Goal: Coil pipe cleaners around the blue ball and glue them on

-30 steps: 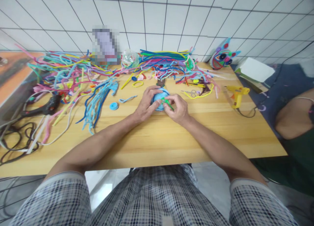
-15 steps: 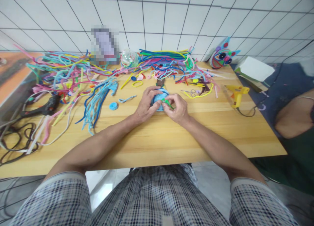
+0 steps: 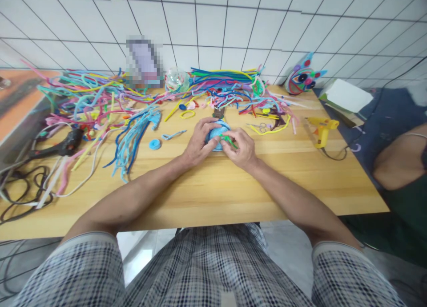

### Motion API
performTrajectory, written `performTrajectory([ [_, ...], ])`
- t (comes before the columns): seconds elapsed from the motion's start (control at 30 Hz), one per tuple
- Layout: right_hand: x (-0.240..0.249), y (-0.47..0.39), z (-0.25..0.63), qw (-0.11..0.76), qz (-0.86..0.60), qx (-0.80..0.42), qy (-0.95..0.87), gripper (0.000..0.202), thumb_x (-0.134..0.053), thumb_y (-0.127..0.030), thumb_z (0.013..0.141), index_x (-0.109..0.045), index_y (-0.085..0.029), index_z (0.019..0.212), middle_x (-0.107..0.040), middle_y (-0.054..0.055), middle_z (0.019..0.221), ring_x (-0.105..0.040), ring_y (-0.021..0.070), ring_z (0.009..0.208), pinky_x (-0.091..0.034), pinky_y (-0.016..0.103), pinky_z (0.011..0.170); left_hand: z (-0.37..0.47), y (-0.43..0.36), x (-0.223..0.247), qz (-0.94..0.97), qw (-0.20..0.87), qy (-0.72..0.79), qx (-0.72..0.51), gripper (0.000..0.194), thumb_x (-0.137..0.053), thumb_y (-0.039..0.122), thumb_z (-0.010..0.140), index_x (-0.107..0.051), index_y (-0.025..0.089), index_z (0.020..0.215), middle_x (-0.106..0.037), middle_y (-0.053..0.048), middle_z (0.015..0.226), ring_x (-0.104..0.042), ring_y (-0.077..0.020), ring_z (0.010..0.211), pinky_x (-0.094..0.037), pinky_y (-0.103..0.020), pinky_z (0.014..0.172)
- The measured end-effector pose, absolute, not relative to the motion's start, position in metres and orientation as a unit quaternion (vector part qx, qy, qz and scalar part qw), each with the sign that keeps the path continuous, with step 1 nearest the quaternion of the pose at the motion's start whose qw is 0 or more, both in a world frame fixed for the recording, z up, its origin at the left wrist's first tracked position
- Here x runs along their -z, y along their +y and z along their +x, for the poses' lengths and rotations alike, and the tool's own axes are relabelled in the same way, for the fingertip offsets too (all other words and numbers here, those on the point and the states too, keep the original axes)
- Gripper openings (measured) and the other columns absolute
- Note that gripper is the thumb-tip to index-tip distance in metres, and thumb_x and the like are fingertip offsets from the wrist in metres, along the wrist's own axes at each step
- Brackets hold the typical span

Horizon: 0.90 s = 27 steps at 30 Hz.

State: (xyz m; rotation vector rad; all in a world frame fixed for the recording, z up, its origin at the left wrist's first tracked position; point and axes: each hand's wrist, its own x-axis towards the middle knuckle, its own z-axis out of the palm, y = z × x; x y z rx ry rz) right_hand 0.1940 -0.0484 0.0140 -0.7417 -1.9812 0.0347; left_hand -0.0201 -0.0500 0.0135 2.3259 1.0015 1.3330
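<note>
A round, blue coiled piece (image 3: 216, 132) that looks made of pipe cleaners lies at the middle of the table. My left hand (image 3: 199, 143) is closed on its left side, thumb and fingers on the rim. My right hand (image 3: 243, 148) pinches a green pipe cleaner piece (image 3: 229, 140) against the right part of the coil. Part of the coil is hidden by my fingers. Just behind it sits a small brown piece (image 3: 218, 113). To the left lie a small blue coil (image 3: 155, 144) and a bent light-blue pipe cleaner (image 3: 174, 135).
Blue pipe cleaners (image 3: 128, 142) and a black glue gun (image 3: 62, 145) with cables lie left. Scissors (image 3: 262, 127) and a yellow glue gun (image 3: 323, 131) are right. Heaps of coloured pipe cleaners (image 3: 223, 80) line the tiled wall. A person's arm (image 3: 400, 160) shows at far right.
Both hands stay on the blue coil in nearly the same place. The green piece in my right fingers has shifted very slightly. The view has moved a little.
</note>
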Motion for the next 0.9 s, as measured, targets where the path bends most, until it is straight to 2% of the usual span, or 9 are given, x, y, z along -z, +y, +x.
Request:
performTrajectory([
  [0.2, -0.0156, -0.0499, 0.1921, 0.511, -0.29, -0.026, -0.809, 0.015, -0.068, -0.022, 0.101, -0.069, -0.026, 0.116, -0.074, 0.003, 0.093, -0.069, 0.0201, 0.082, -0.056, 0.035, 0.074, -0.0211, -0.0499, -0.0137, 0.805, 0.15, 0.35, -0.455, 0.042, -0.041, 0.054, 0.116, -0.056, 0.025, 0.142, -0.059, -0.015, 0.151, -0.056, -0.0281, 0.145, -0.048, -0.054, 0.126],
  [0.37, -0.0147, -0.0517, 0.1921, 0.49, -0.313, -0.015, -0.813, 0.014, -0.067, -0.025, 0.103, -0.07, -0.026, 0.116, -0.074, 0.004, 0.092, -0.071, 0.0207, 0.083, -0.059, 0.036, 0.076, -0.0222, -0.0484, -0.0136, 0.812, 0.139, 0.341, -0.453, 0.045, -0.049, 0.059, 0.112, -0.056, 0.026, 0.142, -0.06, -0.016, 0.15, -0.058, -0.0313, 0.143, -0.049, -0.057, 0.124],
  [0.63, -0.0149, -0.0516, 0.1921, 0.502, -0.305, -0.033, -0.808, 0.014, -0.067, -0.023, 0.102, -0.069, -0.025, 0.116, -0.073, 0.004, 0.094, -0.07, 0.0211, 0.085, -0.058, 0.036, 0.078, -0.0223, -0.0489, -0.0156, 0.81, 0.139, 0.335, -0.46, 0.039, -0.051, 0.052, 0.113, -0.057, 0.026, 0.141, -0.061, -0.015, 0.15, -0.059, -0.0299, 0.143, -0.049, -0.055, 0.124],
  [0.9, -0.0143, -0.0517, 0.1936, 0.49, -0.319, -0.048, -0.81, 0.015, -0.066, -0.025, 0.102, -0.069, -0.026, 0.117, -0.072, 0.004, 0.093, -0.068, 0.0211, 0.083, -0.058, 0.037, 0.079, -0.0248, -0.0466, -0.0167, 0.821, 0.14, 0.347, -0.43, 0.051, -0.049, 0.065, 0.111, -0.056, 0.025, 0.143, -0.06, -0.017, 0.154, -0.056, -0.0312, 0.15, -0.047, -0.057, 0.127],
])
